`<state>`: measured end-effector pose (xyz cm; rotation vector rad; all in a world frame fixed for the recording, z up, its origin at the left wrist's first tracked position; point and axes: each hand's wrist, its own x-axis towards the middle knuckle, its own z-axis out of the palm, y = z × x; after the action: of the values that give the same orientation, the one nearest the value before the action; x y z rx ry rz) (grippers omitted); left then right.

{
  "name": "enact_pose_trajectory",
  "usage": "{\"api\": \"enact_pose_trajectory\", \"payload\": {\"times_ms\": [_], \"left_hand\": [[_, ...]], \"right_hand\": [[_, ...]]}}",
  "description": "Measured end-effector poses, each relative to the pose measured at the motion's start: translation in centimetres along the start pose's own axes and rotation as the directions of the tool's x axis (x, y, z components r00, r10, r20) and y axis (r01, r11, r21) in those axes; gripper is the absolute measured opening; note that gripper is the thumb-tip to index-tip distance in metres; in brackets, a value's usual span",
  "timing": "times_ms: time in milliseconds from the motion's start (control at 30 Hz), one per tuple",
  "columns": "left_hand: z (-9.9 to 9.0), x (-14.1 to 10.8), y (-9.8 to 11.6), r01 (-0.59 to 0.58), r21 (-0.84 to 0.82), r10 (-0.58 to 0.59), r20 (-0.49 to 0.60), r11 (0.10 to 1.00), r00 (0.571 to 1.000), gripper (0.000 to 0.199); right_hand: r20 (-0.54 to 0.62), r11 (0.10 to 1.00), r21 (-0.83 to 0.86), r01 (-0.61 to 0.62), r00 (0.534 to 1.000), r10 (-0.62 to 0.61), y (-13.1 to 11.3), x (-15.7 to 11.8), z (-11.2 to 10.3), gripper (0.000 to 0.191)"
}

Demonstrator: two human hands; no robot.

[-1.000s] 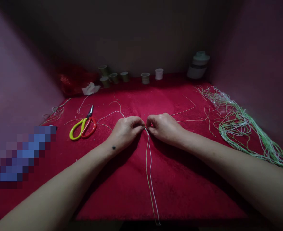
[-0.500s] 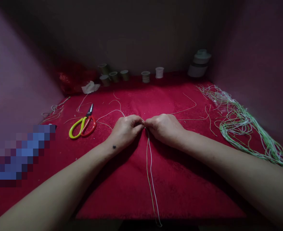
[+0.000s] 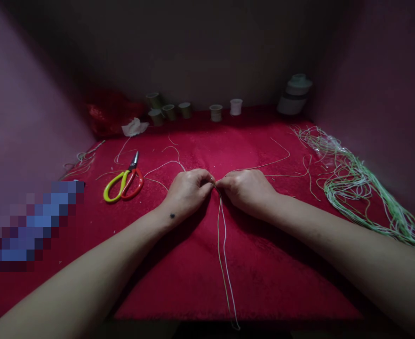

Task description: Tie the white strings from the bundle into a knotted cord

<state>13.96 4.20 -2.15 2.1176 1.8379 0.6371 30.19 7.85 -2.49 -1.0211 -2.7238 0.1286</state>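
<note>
Two thin cords (image 3: pixel 225 238), one greenish and one white, hang from between my hands down over the near table edge, where they meet in a loop. My left hand (image 3: pixel 191 190) pinches the cords between thumb and forefinger at the middle of the table. Close beside it, my right hand (image 3: pixel 248 190) is closed in a pinch on a cord at the same spot. The point where the fingers meet is small, and any knot there is hard to make out. Loose cord ends spread out behind both hands. Scissors (image 3: pixel 124 181) with yellow and red handles lie left of my left hand.
A bundle of green and white cords (image 3: pixel 373 197) lies at the right. Several thread spools (image 3: pixel 216 113) stand along the back, with a white bottle (image 3: pixel 295 94) at back right. Crumpled tissue (image 3: pixel 134 127) and a red bag (image 3: pixel 110 115) sit back left. A blurred blue item (image 3: pixel 45 214) lies left.
My right hand has drawn slightly away from the left, leaving a small gap between the fingertips. The whole view has shifted a little, and the hanging cords have swayed slightly.
</note>
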Motion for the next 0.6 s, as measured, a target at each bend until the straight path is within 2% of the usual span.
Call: {"api": "enact_pose_trajectory", "payload": {"times_ms": [233, 400, 433, 500, 567, 600], "left_hand": [[-0.5, -0.3, -0.1, 0.012, -0.052, -0.01, 0.025, 0.999, 1.0, 0.013], [-2.2, -1.2, 0.2, 0.042, -0.027, -0.044, -0.101, 0.999, 0.994, 0.013], [-2.4, -1.5, 0.4, 0.066, -0.059, -0.071, -0.077, 0.996, 0.994, 0.013], [-2.6, -1.9, 0.8, 0.171, -0.198, -0.158, 0.078, 0.965, 0.984, 0.014], [-2.2, -2.2, 1.5, 0.311, -0.315, -0.222, 0.288, 0.897, 0.932, 0.017], [-1.9, -2.3, 1.8, 0.353, -0.334, -0.229, 0.359, 0.874, 0.905, 0.02]], "right_hand": [[-0.013, 0.983, 0.154, -0.098, 0.995, 0.101, 0.3, -0.2, 0.2, 0.025], [-0.015, 0.973, 0.172, -0.154, 0.987, 0.159, 0.3, -0.1, -0.1, 0.023], [-0.018, 0.971, 0.183, -0.152, 0.987, 0.158, 0.2, -0.1, -0.1, 0.022], [-0.017, 0.965, 0.22, -0.144, 0.988, 0.151, 0.2, -0.1, -0.1, 0.021], [-0.005, 0.955, 0.263, -0.139, 0.989, 0.146, 0.2, -0.1, -0.1, 0.021], [0.003, 0.95, 0.281, -0.137, 0.99, 0.142, 0.2, 0.0, -0.1, 0.022]]}}
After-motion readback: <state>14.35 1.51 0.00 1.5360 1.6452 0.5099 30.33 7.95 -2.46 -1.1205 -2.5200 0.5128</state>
